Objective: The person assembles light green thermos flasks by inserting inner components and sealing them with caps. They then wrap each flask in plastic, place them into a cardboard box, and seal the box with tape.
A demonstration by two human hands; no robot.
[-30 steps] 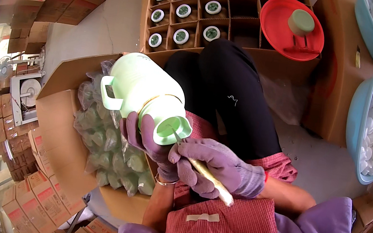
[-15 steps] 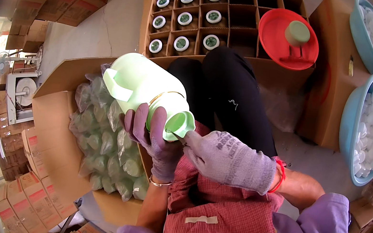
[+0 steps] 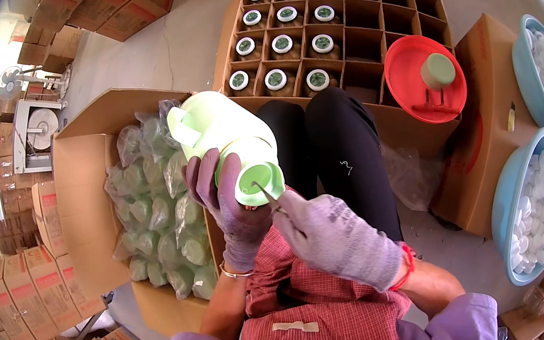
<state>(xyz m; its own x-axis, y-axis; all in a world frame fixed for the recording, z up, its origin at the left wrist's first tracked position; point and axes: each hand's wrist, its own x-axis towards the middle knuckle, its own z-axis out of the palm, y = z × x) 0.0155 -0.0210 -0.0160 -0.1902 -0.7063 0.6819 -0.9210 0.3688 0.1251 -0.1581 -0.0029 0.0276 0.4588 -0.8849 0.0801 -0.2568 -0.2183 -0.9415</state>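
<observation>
My left hand (image 3: pixel 236 221), in a grey-purple glove, is wrapped round the neck of a pale green thermos jug shell (image 3: pixel 226 124). The jug lies tilted over the left of my lap, its handle to the left and its round mouth toward me. In my gloved right hand (image 3: pixel 339 240) is a thin dark metal tool (image 3: pixel 265 194), gripped between thumb and fingers. Its slim tip reaches into the jug's mouth; whether it touches the inner wall I cannot tell. The glove hides the rest of the tool.
Left of my lap an open carton (image 3: pixel 84 177) holds several bagged green jugs (image 3: pixel 160 213). Ahead, a divided carton (image 3: pixel 361 43) holds white-rimmed pieces and a red dish (image 3: pixel 399 73) with a green cup. Blue basins (image 3: pixel 502 204) with white parts stand right. Stacked cartons (image 3: pixel 41 276) line the left.
The jug's mouth has turned more toward me, showing more of its inside. The tool's tip has shifted within the opening. The whole view has tilted slightly.
</observation>
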